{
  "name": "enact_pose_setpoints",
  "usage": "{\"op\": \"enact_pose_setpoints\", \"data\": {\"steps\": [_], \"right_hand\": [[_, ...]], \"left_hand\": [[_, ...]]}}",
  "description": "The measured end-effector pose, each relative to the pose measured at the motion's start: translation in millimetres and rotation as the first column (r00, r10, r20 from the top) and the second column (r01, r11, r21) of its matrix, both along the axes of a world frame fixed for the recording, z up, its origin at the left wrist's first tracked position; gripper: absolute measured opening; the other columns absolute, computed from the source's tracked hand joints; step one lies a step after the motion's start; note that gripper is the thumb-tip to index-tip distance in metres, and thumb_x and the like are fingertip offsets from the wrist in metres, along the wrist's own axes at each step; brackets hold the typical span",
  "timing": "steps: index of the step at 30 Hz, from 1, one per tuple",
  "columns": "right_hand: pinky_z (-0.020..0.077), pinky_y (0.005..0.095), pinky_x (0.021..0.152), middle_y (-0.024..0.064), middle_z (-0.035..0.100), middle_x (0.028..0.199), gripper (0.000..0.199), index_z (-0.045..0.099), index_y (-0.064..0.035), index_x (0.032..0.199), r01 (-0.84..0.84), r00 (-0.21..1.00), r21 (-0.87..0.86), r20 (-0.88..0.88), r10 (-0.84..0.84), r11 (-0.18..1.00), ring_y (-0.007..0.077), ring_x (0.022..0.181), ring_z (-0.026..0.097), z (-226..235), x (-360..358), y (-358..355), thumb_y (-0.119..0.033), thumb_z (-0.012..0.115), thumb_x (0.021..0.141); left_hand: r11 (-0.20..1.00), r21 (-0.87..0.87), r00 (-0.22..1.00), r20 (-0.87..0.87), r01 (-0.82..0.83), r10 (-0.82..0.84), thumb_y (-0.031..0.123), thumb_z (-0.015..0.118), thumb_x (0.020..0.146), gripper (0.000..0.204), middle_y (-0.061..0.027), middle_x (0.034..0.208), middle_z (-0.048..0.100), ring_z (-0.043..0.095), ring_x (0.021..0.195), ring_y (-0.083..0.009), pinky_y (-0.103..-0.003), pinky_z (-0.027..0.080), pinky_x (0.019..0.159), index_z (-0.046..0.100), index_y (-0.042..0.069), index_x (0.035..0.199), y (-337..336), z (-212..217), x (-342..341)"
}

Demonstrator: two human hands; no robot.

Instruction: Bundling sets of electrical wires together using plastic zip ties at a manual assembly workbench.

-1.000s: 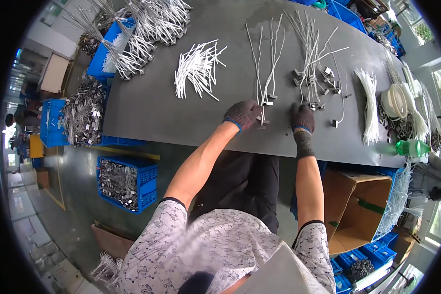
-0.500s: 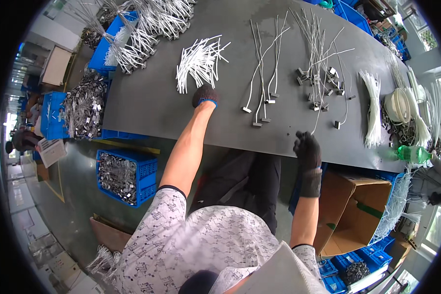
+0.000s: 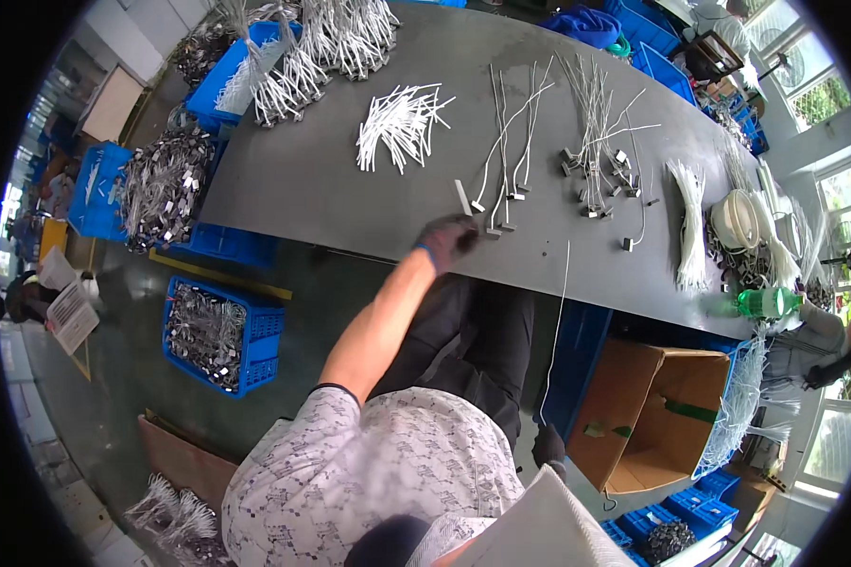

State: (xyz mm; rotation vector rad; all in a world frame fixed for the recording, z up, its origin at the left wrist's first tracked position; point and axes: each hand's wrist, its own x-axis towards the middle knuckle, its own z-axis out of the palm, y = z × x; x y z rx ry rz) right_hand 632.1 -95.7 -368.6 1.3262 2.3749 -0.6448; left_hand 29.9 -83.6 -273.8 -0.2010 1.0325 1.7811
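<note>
My left hand [image 3: 452, 238], in a dark glove, is at the table's near edge, its fingers closed on a short white tube [image 3: 462, 197] that points up and away. Just beyond it lie several thin wires with small connectors [image 3: 515, 197]. Low beside my body is my gloved right hand [image 3: 549, 446], partly cut off by a pale shape in front. A long thin white wire [image 3: 555, 331] runs from that hand up over the table edge; the hand appears closed on its end. A pile of short white tubes [image 3: 402, 128] lies farther off on the dark table [image 3: 312, 203].
More wires with connectors [image 3: 596, 189] lie to the right, beside a white wire bundle [image 3: 690, 227] and a green bottle [image 3: 766, 302]. Below stands an open cardboard box [image 3: 652, 406]. A blue crate [image 3: 260, 345] of parts sits on the floor at left. Another person [image 3: 813, 345] is at far right.
My left hand has come from the tube pile toward me and right, now with one tube. My right hand has drawn down from the table edge, pulling a wire with it.
</note>
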Motion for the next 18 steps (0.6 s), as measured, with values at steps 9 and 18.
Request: {"op": "enact_pose_setpoints", "data": {"steps": [9, 18], "right_hand": [[0.0541, 0.0530, 0.077, 0.0215, 0.070, 0.093, 0.019, 0.064, -0.0092, 0.107, -0.040, 0.986, 0.201, -0.149, 0.071, 0.979, 0.0446, 0.094, 0.068, 98, -139, 36, -0.018, 0.053, 0.095], [0.0545, 0.0518, 0.080, 0.0220, 0.072, 0.101, 0.021, 0.065, -0.0097, 0.107, 0.021, 0.998, 0.109, -0.054, -0.015, 0.994, 0.0433, 0.098, 0.068, 69, -101, 46, -0.022, 0.050, 0.098]], "left_hand": [[0.930, 0.281, 0.913, -0.262, -0.237, 0.312, 0.016, 0.060, 0.102, 0.015, -0.0141, 0.093, 0.070, 0.074, 0.076, -0.0250, -0.040, 0.065, 0.070, 0.058, 0.001, 0.100, 97, 117, 79], [0.990, 0.057, 0.768, -0.638, 0.128, -0.063, 0.017, 0.066, 0.098, 0.019, -0.0103, 0.085, 0.071, 0.072, 0.072, -0.0187, -0.033, 0.063, 0.068, 0.063, -0.001, 0.097, 73, 134, 48]]}}
